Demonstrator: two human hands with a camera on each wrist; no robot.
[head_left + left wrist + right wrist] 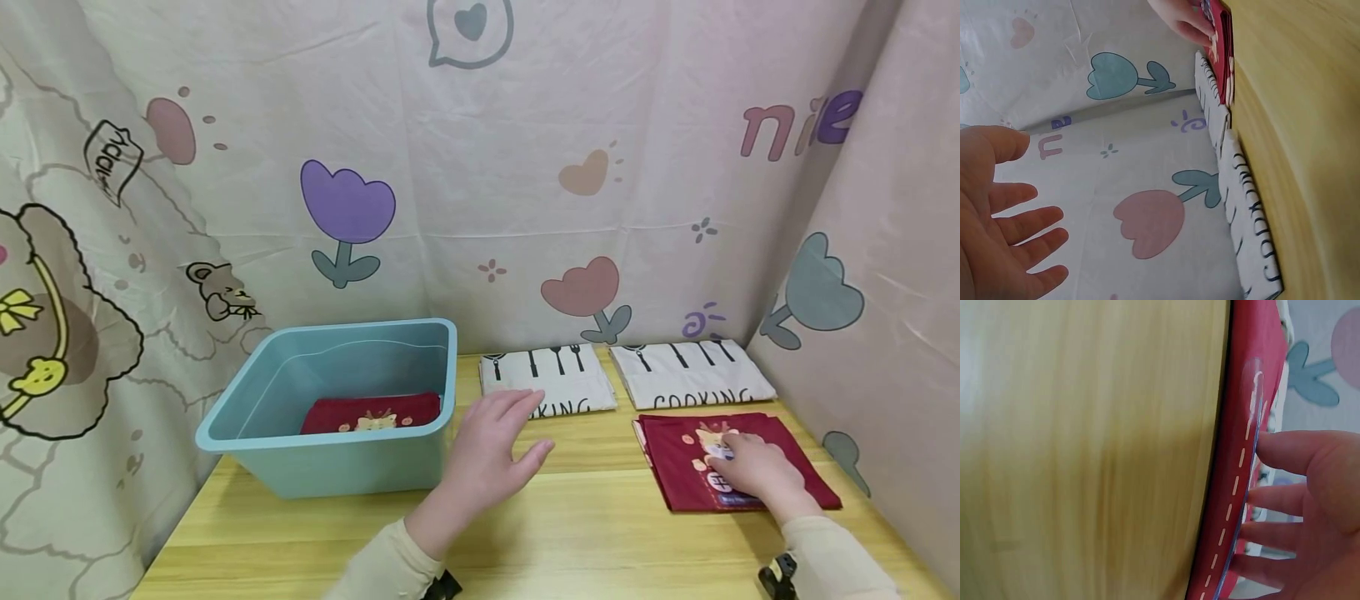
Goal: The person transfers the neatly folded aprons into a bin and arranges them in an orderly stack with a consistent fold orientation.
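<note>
On the right side of the table, a folded dark red cloth [675, 462] with a cartoon animal print lies flat. My right hand [756, 473] rests its fingertips on the printed top. The right wrist view shows those fingers [1275, 535] fairly straight against the red cloth [1250, 375]. Nothing is in my left hand [491, 450], which is raised over the table just right of the blue-green bin [337, 467]. Its fingers are spread in the left wrist view. Inside the bin lies another red cloth [408, 408] with a similar print, partly hidden by the front wall.
Two folded white cloths with black utensil prints and lettering, the left one [555, 375] and the right one [693, 379], lie side by side along the back of the wooden table [585, 517]. A patterned curtain [480, 167] hangs behind the table and along its sides.
</note>
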